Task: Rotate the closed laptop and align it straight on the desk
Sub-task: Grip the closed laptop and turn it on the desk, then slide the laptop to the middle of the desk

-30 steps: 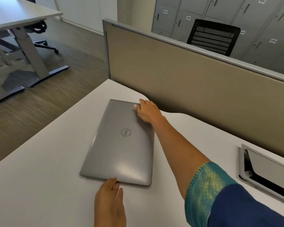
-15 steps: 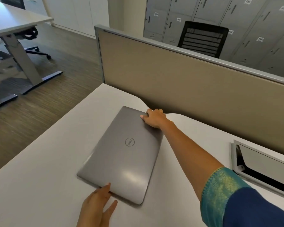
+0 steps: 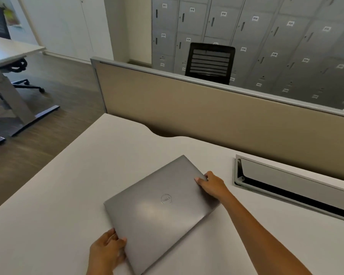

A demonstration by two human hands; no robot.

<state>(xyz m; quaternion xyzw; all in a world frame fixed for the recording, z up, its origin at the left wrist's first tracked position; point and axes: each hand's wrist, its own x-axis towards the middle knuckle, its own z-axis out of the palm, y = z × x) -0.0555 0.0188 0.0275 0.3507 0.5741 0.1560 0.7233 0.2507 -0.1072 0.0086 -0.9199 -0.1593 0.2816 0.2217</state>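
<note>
Two hands grip one laptop.

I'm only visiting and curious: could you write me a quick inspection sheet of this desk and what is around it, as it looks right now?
Surface: white desk, with an open cable tray set into it on the right.
Job's things: closed grey laptop, lying flat but skewed to the desk edges.
Clutter: nothing seen.
Hands: left hand grips the laptop's near-left edge; right hand holds its far-right edge.
Cables: nothing seen.
Surroundings: beige partition behind the desk, black chair beyond it, numbered grey lockers, a second desk at left, wood-look floor.
</note>
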